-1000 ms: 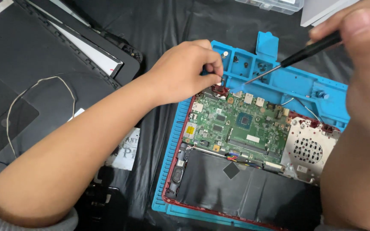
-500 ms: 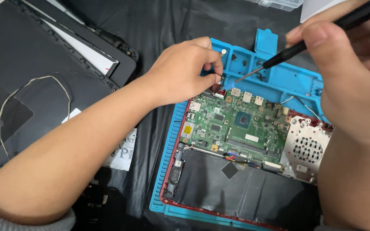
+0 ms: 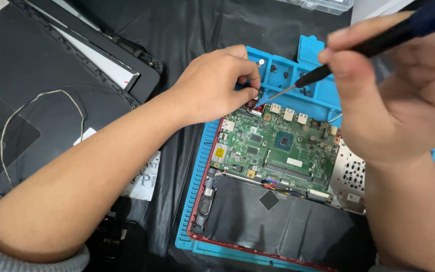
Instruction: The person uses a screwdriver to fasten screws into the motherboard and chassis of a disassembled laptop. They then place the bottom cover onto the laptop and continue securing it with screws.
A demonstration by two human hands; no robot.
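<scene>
Screwdriver and hands above circuit board.

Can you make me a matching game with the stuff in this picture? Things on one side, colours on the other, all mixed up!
Things:
1. circuit board
2. repair mat
3. laptop case rim
4. screwdriver handle

Colours:
A. blue
B. black
C. green
D. red

Pairs: 1-C, 2-A, 3-D, 4-B
</scene>
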